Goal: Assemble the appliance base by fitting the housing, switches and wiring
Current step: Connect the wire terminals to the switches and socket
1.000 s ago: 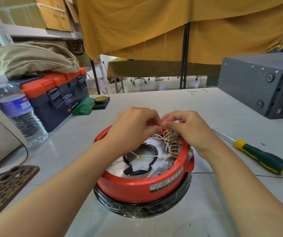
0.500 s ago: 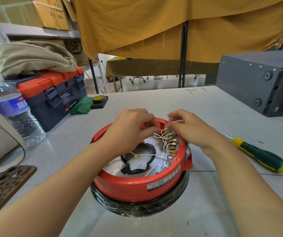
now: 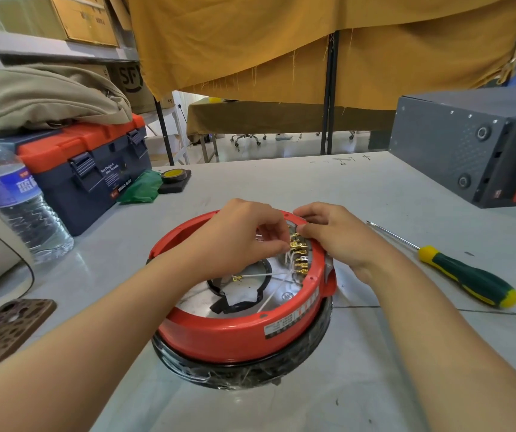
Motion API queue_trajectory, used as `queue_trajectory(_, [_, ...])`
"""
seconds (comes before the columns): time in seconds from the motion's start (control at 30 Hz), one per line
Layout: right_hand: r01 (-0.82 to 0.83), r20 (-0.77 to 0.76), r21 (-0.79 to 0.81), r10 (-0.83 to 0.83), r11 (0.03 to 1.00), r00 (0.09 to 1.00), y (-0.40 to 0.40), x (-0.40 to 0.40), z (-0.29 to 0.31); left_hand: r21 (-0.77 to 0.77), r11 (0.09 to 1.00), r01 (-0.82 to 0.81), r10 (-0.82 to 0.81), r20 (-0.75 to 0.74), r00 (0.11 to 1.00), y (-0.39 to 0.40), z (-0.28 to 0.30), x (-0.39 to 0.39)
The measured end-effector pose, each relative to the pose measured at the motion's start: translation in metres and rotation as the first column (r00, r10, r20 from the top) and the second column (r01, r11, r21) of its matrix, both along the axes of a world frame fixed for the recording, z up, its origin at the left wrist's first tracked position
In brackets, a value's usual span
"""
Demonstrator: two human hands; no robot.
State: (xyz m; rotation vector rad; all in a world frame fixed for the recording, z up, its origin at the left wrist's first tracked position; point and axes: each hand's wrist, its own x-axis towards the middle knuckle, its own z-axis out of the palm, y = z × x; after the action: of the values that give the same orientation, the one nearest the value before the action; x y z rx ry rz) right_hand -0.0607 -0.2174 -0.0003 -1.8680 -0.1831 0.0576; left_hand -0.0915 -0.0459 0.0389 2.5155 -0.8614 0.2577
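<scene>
I see the red housing (image 3: 238, 328) sitting upside down in the middle of the grey tabletop (image 3: 375, 385), on top of a black ring wrapped in clear film (image 3: 244, 374). Its open side faces up, showing a silver plate with a dark cut-out in the centre.

Both hands are over the far right part of the rim. My left hand (image 3: 238, 241) comes in from the left, fingers curled, thumb and forefinger pinched together right at the top of the row of brass terminals (image 3: 298, 254) that runs along the inner wall. It looks like a grip on one of the thin white wires (image 3: 277, 288) at that spot, though the wire end itself is hidden by the fingertips. My right hand (image 3: 337, 238) lies across the rim from the right, fingers curled down and pressed against the upper end of the same terminal row; I cannot tell whether that grip holds a wire or a terminal. The two sets of fingertips nearly touch.

From the terminals, white wires fan out towards the middle of the plate, one ending in a small brass lug (image 3: 237, 278) near the cut-out.

A green and yellow screwdriver (image 3: 465, 275) lies to the right of the housing, apart from it. To the left stand a water bottle (image 3: 16, 204) and a blue and orange toolbox (image 3: 94, 169); a dark grey box (image 3: 474, 145) sits at far right.
</scene>
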Motion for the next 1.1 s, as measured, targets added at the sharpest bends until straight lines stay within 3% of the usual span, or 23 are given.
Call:
queue_trajectory(0.23, [-0.003, 0.012, 0.109, 0.001, 0.994, 1.0, 0.007, 0.003, -0.009, -0.036, 0.999, 0.024, -0.026, -0.057, 0.998, -0.002, -0.009, 0.002])
queue_trajectory(1.1, [0.007, 0.023, 0.113, -0.009, 0.994, 1.0, 0.008, 0.005, -0.011, -0.014, 0.999, 0.043, -0.043, -0.016, 0.999, -0.002, -0.017, 0.005])
